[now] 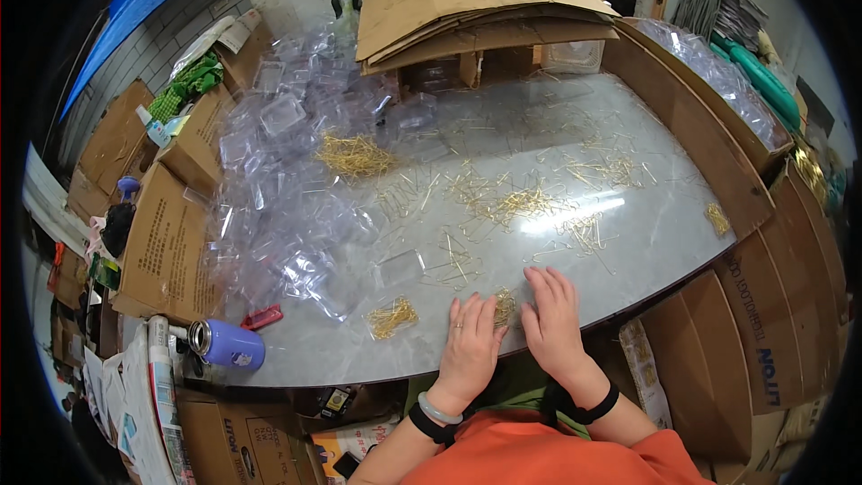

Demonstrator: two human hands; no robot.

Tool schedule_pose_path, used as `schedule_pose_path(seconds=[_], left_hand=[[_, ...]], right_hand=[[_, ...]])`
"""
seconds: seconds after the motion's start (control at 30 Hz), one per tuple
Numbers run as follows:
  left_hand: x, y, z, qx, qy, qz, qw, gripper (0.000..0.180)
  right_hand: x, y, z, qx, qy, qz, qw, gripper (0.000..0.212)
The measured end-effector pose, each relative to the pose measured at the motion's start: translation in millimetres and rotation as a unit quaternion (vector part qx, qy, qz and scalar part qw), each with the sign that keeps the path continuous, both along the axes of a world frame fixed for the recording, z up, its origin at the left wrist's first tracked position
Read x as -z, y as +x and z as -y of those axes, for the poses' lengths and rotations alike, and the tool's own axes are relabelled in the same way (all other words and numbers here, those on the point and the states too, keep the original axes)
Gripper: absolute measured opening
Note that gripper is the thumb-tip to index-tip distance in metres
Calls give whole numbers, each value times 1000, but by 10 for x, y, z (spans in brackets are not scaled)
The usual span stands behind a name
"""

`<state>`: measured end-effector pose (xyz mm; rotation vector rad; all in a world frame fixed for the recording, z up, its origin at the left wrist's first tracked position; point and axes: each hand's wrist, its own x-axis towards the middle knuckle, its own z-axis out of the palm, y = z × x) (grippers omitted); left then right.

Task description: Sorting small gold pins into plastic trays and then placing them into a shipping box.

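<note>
A small bundle of thin gold wire hooks (pixel 505 306) lies on the grey tabletop near its front edge, between my hands. My left hand (pixel 470 334) lies beside it, fingers stretched forward and fingertips at the bundle's left side. To its right my right hand (pixel 551 321) rests with straight fingers, apart from the left. Neither hand is wrapped round anything. Left of my left hand is a clear plastic box (pixel 392 318) filled with gold hooks. An unfilled clear box (pixel 400 268) sits just behind it. Loose gold hooks (pixel 525 204) are scattered over the table beyond my fingers.
Many clear plastic boxes (pixel 283 117) are heaped on the left, with a gold pile (pixel 354 154) beside them. A purple flask (pixel 226 344) and red tool (pixel 261 317) lie front left. Stacked cardboard (pixel 485 0) stands at the back; a cardboard wall (pixel 691 139) edges the right.
</note>
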<state>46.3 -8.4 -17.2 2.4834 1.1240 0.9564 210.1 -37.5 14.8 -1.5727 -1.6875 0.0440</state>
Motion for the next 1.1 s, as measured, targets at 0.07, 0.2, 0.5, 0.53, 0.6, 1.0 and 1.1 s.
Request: schedule_pose_path(seconds=[0.07, 0.2, 0.5, 0.53, 0.6, 1.0, 1.1], left_hand=[[-7, 11, 1, -1, 4, 7, 1000, 58], [-6, 11, 1, -4, -3, 1, 1000, 58], [-20, -7, -10, 20, -7, -8, 1000, 53], [-2, -30, -14, 26, -6, -13, 1000, 53], [34, -45, -20, 34, -11, -13, 999, 55], [-5, -104, -29, 71, -67, 50, 994, 71], [-34, -118, -49, 80, -86, 65, 991, 79]], right_hand=[[117, -17, 24, -4, -74, 13, 997, 48], [95, -136, 90, -104, -101, -246, 958, 50], [118, 100, -123, -146, -84, -145, 975, 51], [103, 116, -148, -188, -115, -141, 965, 51], [38, 152, -196, -269, -174, -132, 938, 52], [21, 458, -113, -265, -169, 9, 949, 75], [-75, 381, -86, -276, -88, 22, 957, 65]])
